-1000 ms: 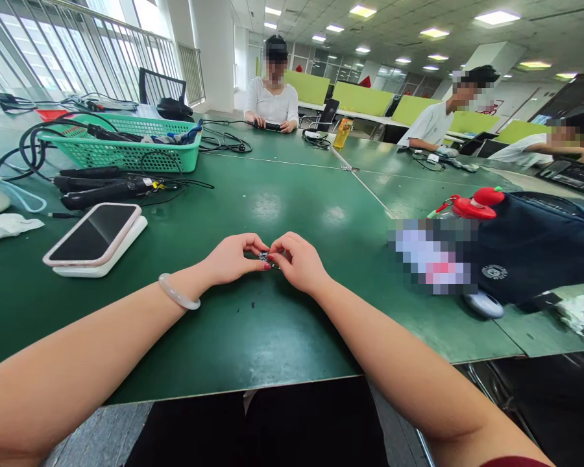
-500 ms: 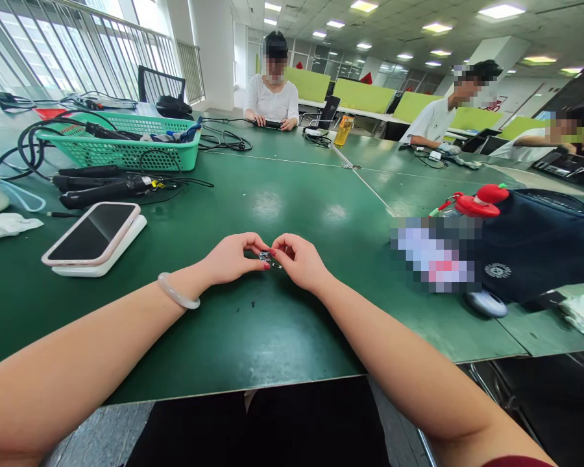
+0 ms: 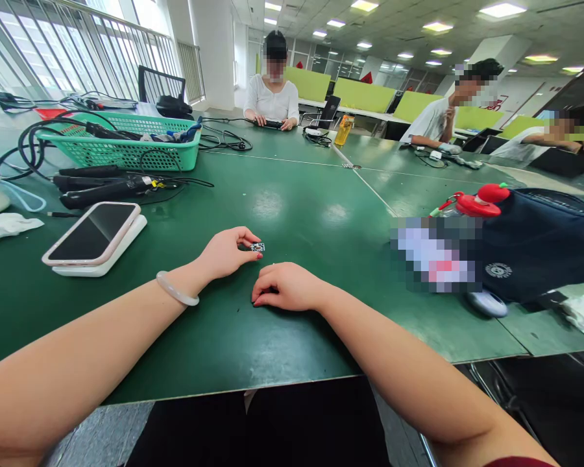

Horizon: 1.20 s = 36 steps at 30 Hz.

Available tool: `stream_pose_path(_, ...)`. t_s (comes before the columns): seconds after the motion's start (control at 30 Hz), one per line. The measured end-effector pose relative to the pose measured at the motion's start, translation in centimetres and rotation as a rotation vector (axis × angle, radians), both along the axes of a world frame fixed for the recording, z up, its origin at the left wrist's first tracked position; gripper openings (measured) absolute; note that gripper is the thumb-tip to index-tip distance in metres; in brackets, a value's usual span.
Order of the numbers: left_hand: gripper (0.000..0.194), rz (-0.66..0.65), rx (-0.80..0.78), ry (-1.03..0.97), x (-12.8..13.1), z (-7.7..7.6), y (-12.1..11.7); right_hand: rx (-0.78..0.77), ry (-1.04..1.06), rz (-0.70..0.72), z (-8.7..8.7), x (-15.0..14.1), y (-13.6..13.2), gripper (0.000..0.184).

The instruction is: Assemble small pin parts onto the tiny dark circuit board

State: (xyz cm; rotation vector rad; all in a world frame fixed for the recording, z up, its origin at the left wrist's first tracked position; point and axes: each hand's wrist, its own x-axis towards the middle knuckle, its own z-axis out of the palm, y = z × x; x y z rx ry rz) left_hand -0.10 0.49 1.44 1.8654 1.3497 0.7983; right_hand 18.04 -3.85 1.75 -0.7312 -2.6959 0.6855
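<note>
My left hand is closed in a pinch on a small, flat black-and-white piece that looks like a tiny circuit board, held just above the table. Nearer to me, my right hand has its thumb and forefinger together at the tabletop, on a tiny black piece; the fingertips mostly cover it, and its kind is too small to make out. Just left of these fingertips lies a dark speck. A small pale thing barely shows behind the right knuckles.
On the green table, a phone lies on a white box at left, near black handles with cables and a green basket. To the right are a dark blue bag and a mouse. Other people sit beyond.
My right hand has left the black-and-white piece and come down toward me to the tiny black piece on the table. The left hand, still holding its piece, has shifted slightly left.
</note>
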Motion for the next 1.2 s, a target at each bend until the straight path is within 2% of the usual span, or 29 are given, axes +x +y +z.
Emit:
stream_pose_path(0.07, 0.03, -0.005, 0.002, -0.004, 0.1, 0.2, -0.1, 0.019, -0.005, -0.018, 0.1, 0.0, -0.1, 0.007)
stream_pose_path(0.13, 0.03, -0.004, 0.008, -0.008, 0.1, 0.3, -0.1, 0.053, 0.005, -0.096, 0.3, 0.1, 0.0, 0.007)
stream_pose_path(0.3, 0.032, -0.004, 0.015, -0.032, 0.1, 0.3, -0.1, 0.155, 0.122, -0.536, 0.3, 0.6, 0.9, 0.008)
stream_pose_path(0.37, 0.034, -0.021, -0.007, -0.066, 0.2, 0.3, -0.2, 0.16, 0.163, -0.62, 0.3, 0.8, 1.2, 0.01)
stream_pose_path(0.6, 0.034, -0.057, -0.09, -0.228, 0.9, 0.8, -1.1, 0.174, 0.227, -0.696, 0.2, 0.6, 1.1, 0.011)
stream_pose_path(0.83, 0.034, -0.096, -0.179, -0.356, 0.9, 1.4, -1.3, 0.248, 0.253, -0.712, 0.2, 0.6, 0.8, 0.013)
stream_pose_path(0.93, 0.032, -0.132, -0.286, -0.455, 0.9, 1.6, -1.4, 0.341, 0.29, -0.695, 0.2, 0.6, 0.5, 0.012)
stream_pose_path(1.07, 0.029, -0.182, -0.393, -0.587, 0.6, 1.7, -1.3, 0.432, 0.304, -0.636, 0.3, 0.6, 0.4, 0.02)
stream_pose_path(1.2, 0.03, -0.178, -0.404, -0.638, 0.4, 1.5, -1.1, 0.388, 0.279, -0.629, 0.6, 1.1, 0.7, 0.023)
